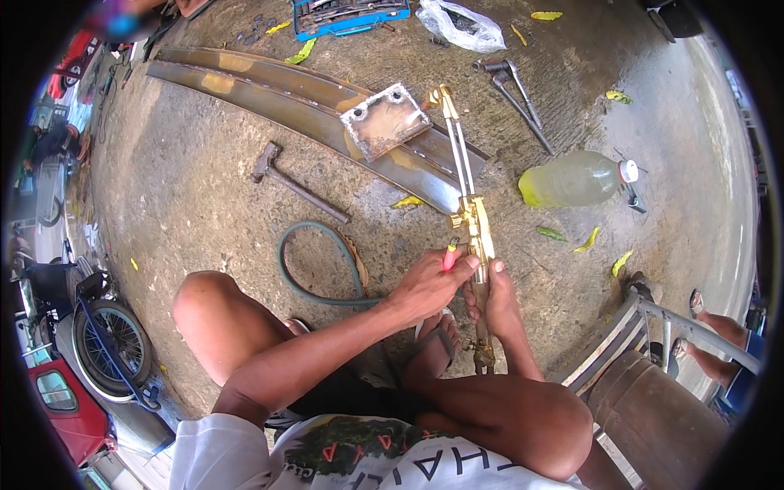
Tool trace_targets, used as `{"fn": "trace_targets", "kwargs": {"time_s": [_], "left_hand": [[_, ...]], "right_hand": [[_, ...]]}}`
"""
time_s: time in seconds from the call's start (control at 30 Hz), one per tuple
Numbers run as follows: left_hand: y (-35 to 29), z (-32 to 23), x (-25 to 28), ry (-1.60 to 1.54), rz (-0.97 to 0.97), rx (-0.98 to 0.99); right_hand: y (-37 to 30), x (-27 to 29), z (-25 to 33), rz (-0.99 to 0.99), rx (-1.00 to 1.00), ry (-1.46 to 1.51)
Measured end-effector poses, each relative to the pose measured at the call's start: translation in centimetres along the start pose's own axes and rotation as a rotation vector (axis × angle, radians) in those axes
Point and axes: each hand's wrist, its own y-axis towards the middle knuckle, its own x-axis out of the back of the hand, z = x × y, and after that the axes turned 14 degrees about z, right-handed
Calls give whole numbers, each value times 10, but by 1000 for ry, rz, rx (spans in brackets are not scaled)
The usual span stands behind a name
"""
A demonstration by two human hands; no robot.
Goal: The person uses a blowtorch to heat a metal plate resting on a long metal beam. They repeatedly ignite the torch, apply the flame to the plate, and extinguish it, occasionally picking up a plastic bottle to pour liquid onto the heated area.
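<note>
A brass cutting torch [474, 219] points away from me, its twin tubes reaching past the steel. My right hand [500, 304] is wrapped round the torch's handle. Against the torch body, my left hand [433, 284] is closed with a small pink lighter [450, 256] poking up from its fingers; its thumb is at the torch. Beyond, two long curved steel strips [286, 106] lie side by side on the ground. A rectangular metal plate [385, 122] with rough cut edges and two holes rests on them, left of the torch tip.
A hammer [294, 181] and a looped green hose [286, 273] lie to the left. At right are a bottle [576, 180] of yellowish liquid and wrenches [523, 102]. A blue toolbox [351, 18] and plastic bag [461, 24] stand far off. A metal frame [645, 327] is near right.
</note>
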Motion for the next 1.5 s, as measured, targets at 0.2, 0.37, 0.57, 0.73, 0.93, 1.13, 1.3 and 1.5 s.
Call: {"fn": "trace_targets", "kwargs": {"time_s": [0.2, 0.37, 0.57, 0.73, 0.93, 1.13, 1.3, 1.5], "left_hand": [[1, 11, -3, -209, -23, -155], [3, 12, 4, -244, -31, -133], [-7, 6, 9, -253, 6, -74], [-4, 8, 9, -284, 59, -88], [-3, 11, 11, -289, 74, -97], [-1, 11, 9, -293, 68, -105], [-1, 11, 11, -295, 75, -96], [1, 15, 12, -301, 77, -100]], "right_hand": [[11, -3, 2, 23, -8, 1], [14, -14, 9, -28, -76, -6], [18, -23, 11, -30, -36, -6], [18, -21, 9, -24, -37, 22], [19, -22, 10, -11, -21, 17], [19, -17, 4, -7, -18, 16], [18, -19, 10, 4, -12, 13], [21, -16, 5, 22, 0, 9]]}}
